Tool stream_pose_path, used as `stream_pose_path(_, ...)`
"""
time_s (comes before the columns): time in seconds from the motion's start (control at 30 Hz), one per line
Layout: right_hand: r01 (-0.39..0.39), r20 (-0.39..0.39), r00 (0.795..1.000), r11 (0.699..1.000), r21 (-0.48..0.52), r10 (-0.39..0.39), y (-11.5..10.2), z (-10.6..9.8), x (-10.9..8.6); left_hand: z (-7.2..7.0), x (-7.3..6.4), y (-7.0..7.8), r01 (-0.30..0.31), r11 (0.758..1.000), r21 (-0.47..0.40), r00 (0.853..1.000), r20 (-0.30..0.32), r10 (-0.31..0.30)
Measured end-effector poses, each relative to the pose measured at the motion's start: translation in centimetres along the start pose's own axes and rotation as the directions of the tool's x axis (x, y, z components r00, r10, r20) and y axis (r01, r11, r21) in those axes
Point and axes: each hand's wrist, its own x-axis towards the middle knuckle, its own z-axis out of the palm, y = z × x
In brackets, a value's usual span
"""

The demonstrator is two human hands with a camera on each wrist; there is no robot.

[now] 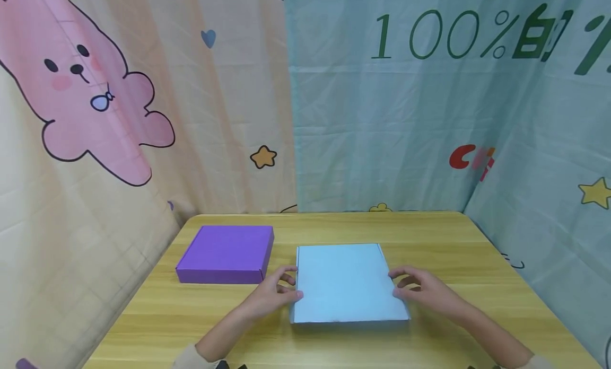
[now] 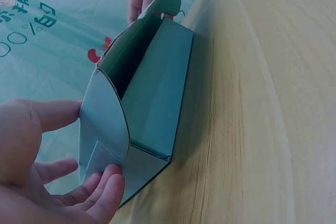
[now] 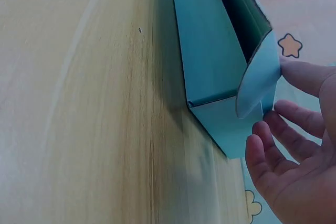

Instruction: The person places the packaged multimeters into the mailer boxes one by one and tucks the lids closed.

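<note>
A light blue cardboard mailer box [image 1: 346,284] sits on the table in front of me, its lid partly raised. My left hand [image 1: 273,293] holds the lid's left side, thumb at the edge and fingers along the side. On the opposite side, my right hand [image 1: 426,293] holds the lid the same way. The left wrist view shows the left side flap [image 2: 105,111] standing outside the box wall, with a dark gap above the front wall [image 2: 155,95]. In the right wrist view, the right side flap [image 3: 261,77] overlaps the box's side wall near my fingers.
To the left of the light blue box lies a shut purple box [image 1: 226,249] on the wooden table [image 1: 382,228]. Printed curtains [image 1: 229,93] hang behind the table and along both sides.
</note>
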Motion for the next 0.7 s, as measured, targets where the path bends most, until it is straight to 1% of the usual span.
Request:
stream_pose_path(0.17, 0.097, 0.011, 0.995, 0.992, -0.085, -0.096, 0.4, -0.1, 0.4, 0.1, 0.1, -0.2, -0.003, 1.0, 0.015, 1.0, -0.002, 0.003)
stream_pose_path(0.23, 0.117, 0.018, 0.993, 0.985, -0.126, -0.116, 0.4, -0.2, 0.6, 0.1, 0.1, -0.4, -0.004, 1.0, 0.017, 1.0, -0.003, 0.004)
stream_pose_path(0.3, 0.126, 0.026, 0.992, 0.973, -0.192, -0.123, 0.3, -0.1, 0.6, 0.2, 0.1, -0.5, -0.004, 1.0, 0.028, 1.0, -0.002, 0.004)
stream_pose_path(0.47, 0.14, 0.055, 0.99, 0.916, -0.375, -0.129, -0.1, -0.2, 0.8, 0.3, 0.4, -0.7, -0.001, 0.999, 0.048, 1.0, 0.018, 0.0)
stream_pose_path(0.7, 0.191, 0.118, 0.981, 0.86, -0.474, -0.154, -1.1, -0.7, 1.3, 0.0, 0.7, -0.6, 0.022, 1.0, 0.012, 0.999, 0.034, -0.023)
